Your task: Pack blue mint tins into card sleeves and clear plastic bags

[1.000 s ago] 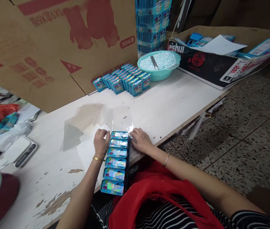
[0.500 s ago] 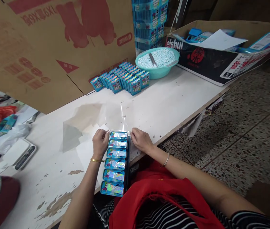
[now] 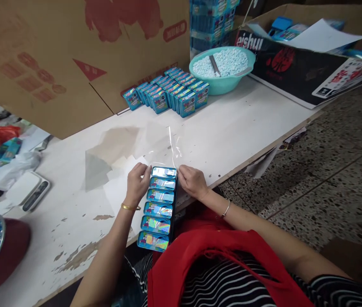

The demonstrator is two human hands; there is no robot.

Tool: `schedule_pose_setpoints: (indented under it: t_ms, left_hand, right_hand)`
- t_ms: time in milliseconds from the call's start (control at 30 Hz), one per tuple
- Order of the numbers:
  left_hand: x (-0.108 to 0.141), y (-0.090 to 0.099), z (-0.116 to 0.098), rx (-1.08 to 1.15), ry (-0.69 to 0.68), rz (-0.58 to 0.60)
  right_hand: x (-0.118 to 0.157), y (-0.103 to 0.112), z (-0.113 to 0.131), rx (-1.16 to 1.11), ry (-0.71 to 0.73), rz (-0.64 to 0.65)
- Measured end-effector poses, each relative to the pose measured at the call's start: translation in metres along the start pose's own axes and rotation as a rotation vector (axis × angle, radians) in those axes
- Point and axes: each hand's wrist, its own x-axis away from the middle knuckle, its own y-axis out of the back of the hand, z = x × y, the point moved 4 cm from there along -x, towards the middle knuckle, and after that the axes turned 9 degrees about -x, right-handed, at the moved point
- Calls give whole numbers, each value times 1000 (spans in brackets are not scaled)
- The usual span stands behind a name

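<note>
A row of several small blue tins (image 3: 159,196) with shiny label strips lies over the table's near edge, running from the body toward the table. Beyond its far end spreads a clear plastic film or bag (image 3: 167,147), glossy and flat on the table. My left hand (image 3: 137,181) pinches the film's edge at the row's far left corner. Opposite it, my right hand (image 3: 193,181) has its fingers curled in a pinch on the film at the far right corner. Whether the film also covers the tins is hard to make out.
Blue tins (image 3: 169,94) stand grouped by a large cardboard box (image 3: 49,51). A turquoise basin (image 3: 222,85) holds pale pellets and a dark scoop-like strip. An open black-sided carton (image 3: 283,76) sits right. A white device (image 3: 27,189) and a dark red tub (image 3: 16,238) are left.
The view has tilted, so the table and boxes sit higher in the picture. Both hands stay at the far corners of the tin row, and the film's shine has shifted slightly.
</note>
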Motion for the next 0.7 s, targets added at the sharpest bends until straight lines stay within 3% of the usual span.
schedule_pose_setpoints:
  t_ms: [300, 700]
  left_hand:
    - [-3, 4, -22, -341, -265, 29]
    - [4, 8, -8, -311, -471, 81]
  right_hand:
    - [16, 7, -6, -11, 48, -67]
    - [25, 7, 1, 71, 170, 18]
